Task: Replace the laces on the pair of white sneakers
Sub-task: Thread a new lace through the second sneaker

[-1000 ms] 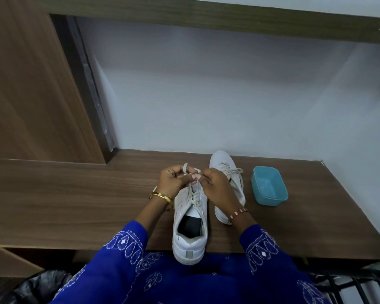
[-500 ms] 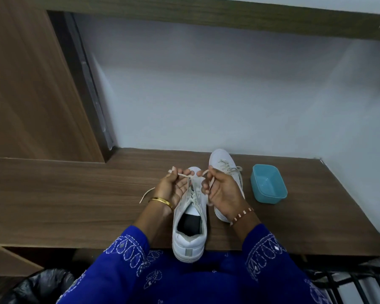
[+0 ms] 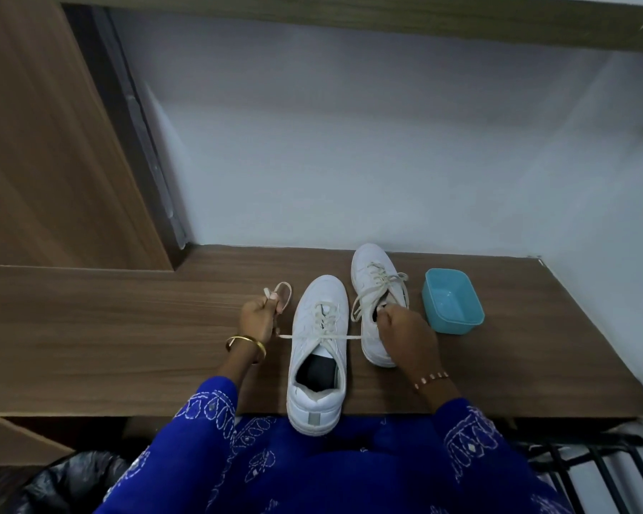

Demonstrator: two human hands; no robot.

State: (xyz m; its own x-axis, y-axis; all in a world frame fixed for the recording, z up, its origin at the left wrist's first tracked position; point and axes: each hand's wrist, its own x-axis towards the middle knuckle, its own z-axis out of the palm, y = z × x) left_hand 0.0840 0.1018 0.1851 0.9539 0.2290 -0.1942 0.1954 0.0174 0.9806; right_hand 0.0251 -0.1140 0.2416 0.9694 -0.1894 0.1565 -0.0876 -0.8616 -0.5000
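My left hand (image 3: 257,317) is to the left of the near shoe (image 3: 318,350), and its grip is closed tight on one end of the lace (image 3: 322,337). A loop of that lace sticks up past my fingers, and the lace runs from my fist straight across to the shoe. My right hand (image 3: 405,333) is to the right of the near shoe, and its grip is closed too, pinching the other end of the same lace. The lace is stretched flat between my two hands, right across the top of the shoe near its opening. This near shoe is white and sits on the brown desk (image 3: 108,346) with its toe pointing away from me and its heel hanging a little over the front edge. The other shoe (image 3: 377,291) is white as well. It stands just beside the first one, a bit farther back, and my right hand covers part of its near end. Its lace lies loose over its top. A small blue tub (image 3: 453,300) sits on the desk to the right of that shoe, close to it but not touching. I wear a gold bangle (image 3: 245,345) on my left wrist and a bead bracelet (image 3: 431,378) on my right wrist, and my sleeves (image 3: 208,432) are blue with white stitching.
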